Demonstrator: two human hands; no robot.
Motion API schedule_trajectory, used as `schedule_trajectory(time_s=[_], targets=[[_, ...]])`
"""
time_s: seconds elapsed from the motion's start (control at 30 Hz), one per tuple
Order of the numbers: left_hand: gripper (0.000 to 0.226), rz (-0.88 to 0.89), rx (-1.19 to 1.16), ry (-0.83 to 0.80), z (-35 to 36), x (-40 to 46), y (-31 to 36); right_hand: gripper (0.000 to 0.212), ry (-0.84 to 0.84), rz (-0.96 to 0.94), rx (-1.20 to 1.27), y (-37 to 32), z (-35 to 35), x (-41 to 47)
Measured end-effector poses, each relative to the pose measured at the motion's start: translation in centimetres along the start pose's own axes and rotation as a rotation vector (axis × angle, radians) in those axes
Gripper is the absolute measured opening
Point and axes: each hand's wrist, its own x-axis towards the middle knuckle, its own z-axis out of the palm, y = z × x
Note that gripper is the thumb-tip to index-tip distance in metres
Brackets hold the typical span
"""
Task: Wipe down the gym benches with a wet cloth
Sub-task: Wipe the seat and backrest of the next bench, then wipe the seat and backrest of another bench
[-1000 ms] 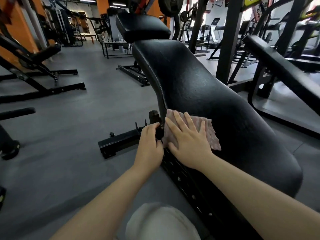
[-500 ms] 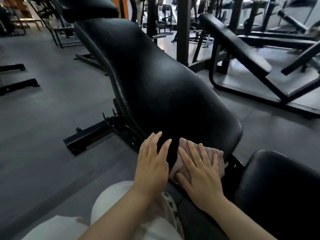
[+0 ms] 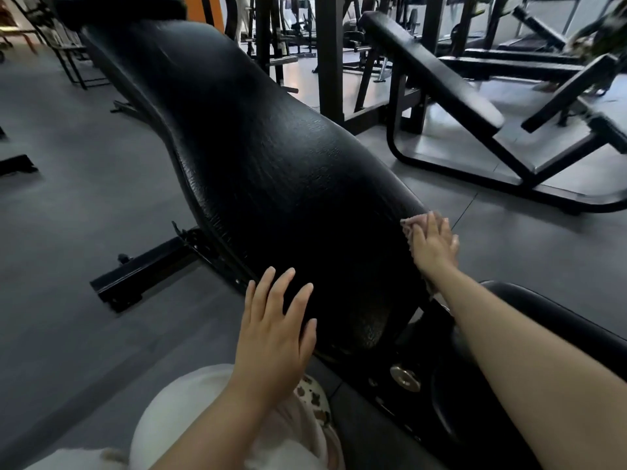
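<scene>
My right hand [image 3: 432, 244] presses the cloth [image 3: 412, 225] flat, fingers straight, against the right edge of the bench's padded surface [image 3: 271, 171]; my left hand [image 3: 276, 329] rests open near its lower end. I'd keep firm, even pressure and overlap strokes along that edge.

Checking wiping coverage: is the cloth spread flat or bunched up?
Cannot tell fully: the right hand covers most of the cloth, pressing it against the backrest pad edge.
</scene>
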Motion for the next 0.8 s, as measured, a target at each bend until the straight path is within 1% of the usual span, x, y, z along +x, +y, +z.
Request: schedule_trajectory(time_s=[0.07,0.13,0.2,0.27,0.33,0.4,0.47,0.53,0.6,0.63,0.67,0.7,0.77,0.8], targets=[[0.042,0.009,-0.004,0.011,0.1,-0.1,-0.1,0.06,-0.02,0.109,0.043,-0.9,-0.8,0.4],[0.042,0.015,-0.006,0.023,0.2,-0.1,-0.2,0.061,-0.045,0.179,0.029,-2.4,-1.2,-1.2],[0.042,0.012,-0.012,0.032,0.3,-0.1,-0.2,0.062,-0.06,0.14,-0.076,-4.1,-1.1,-4.1],[0.041,0.005,-0.021,0.042,0.2,0.0,-0.1,0.062,-0.075,0.001,-0.164,-5.5,-0.6,-7.7],[0.04,-0.015,-0.042,0.054,-0.1,0.2,0.0,0.063,-0.125,-0.143,-0.206,-6.7,-0.1,-11.2],[0.04,-0.061,-0.102,0.071,-0.5,0.4,0.0,0.064,-0.187,-0.285,-0.244,-8.0,0.6,-14.2],[0.041,-0.122,-0.186,0.088,-1.4,0.8,0.0,0.064,-0.235,-0.465,-0.283,-9.2,1.0,-16.6],[0.041,-0.159,-0.259,0.103,-2.2,1.2,0.3,0.063,-0.302,-0.65,-0.272,-10.1,0.8,-18.2],[0.041,-0.192,-0.31,0.101,-2.9,1.5,0.7,0.059,-0.365,-0.782,-0.154,-10.2,-0.3,-18.8],[0.042,-0.216,-0.312,0.097,-3.1,1.7,1.0,0.056,-0.368,-0.804,-0.057,-10.1,-1.0,-18.6],[0.043,-0.238,-0.3,0.093,-3.3,1.9,1.3,0.054,-0.335,-0.796,0.019,-9.8,-1.6,-18.1],[0.044,-0.26,-0.284,0.087,-3.4,2.2,1.5,0.053,-0.267,-0.77,0.014,-9.4,-2.2,-17.2],[0.048,-0.324,-0.269,0.05,-3.6,2.7,2.0,0.053,-0.129,-0.673,-0.193,-8.6,-3.1,-15.5],[0.053,-0.369,-0.283,0.03,-3.7,2.8,2.3,0.054,-0.119,-0.611,-0.285,-8.3,-3.3,-14.8]])
